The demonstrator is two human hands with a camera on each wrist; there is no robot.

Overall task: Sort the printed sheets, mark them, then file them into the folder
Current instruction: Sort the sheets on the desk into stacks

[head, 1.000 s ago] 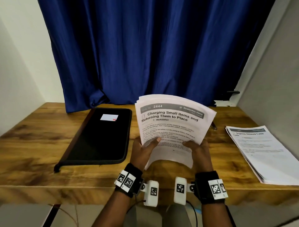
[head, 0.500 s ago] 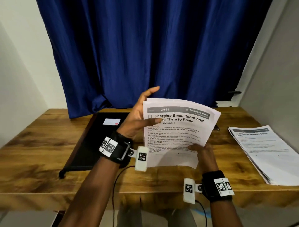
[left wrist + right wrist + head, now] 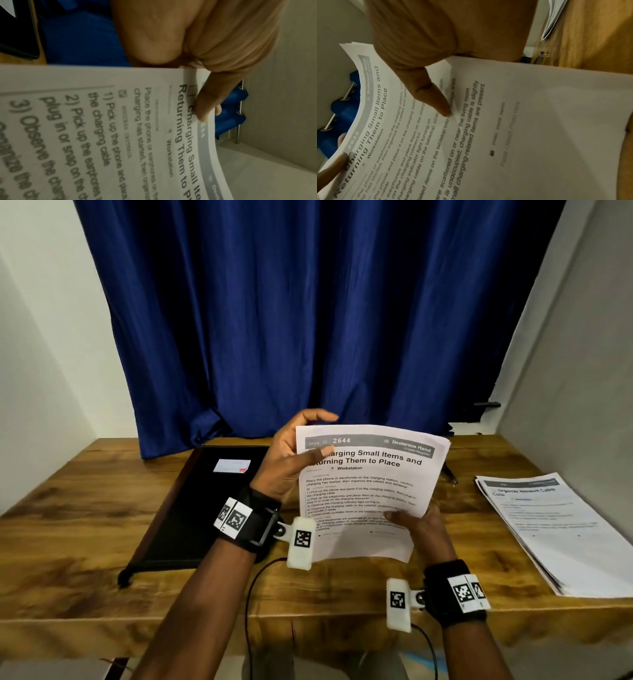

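I hold a stack of printed sheets (image 3: 366, 484) upright over the middle of the wooden table (image 3: 85, 508); its top page reads "Charging Small Items and Returning Them to Place". My left hand (image 3: 291, 460) pinches the stack's upper left corner, thumb (image 3: 205, 102) on the front, fingers behind. My right hand (image 3: 418, 525) grips the lower right part, thumb (image 3: 435, 98) pressed on the page. A closed black folder (image 3: 205, 508) with a small white label lies flat at the left. A second stack of printed sheets (image 3: 555, 529) lies at the right.
A dark blue curtain (image 3: 308, 320) hangs behind the table. A pen (image 3: 448, 474) lies on the wood just behind the held stack. A grey wall (image 3: 582, 371) closes in the right side. Bare wood shows along the table's front edge.
My left hand left the stack's bottom edge, rose and took the upper left corner. The stack moved slightly right and stands more upright. The right hand kept its hold.
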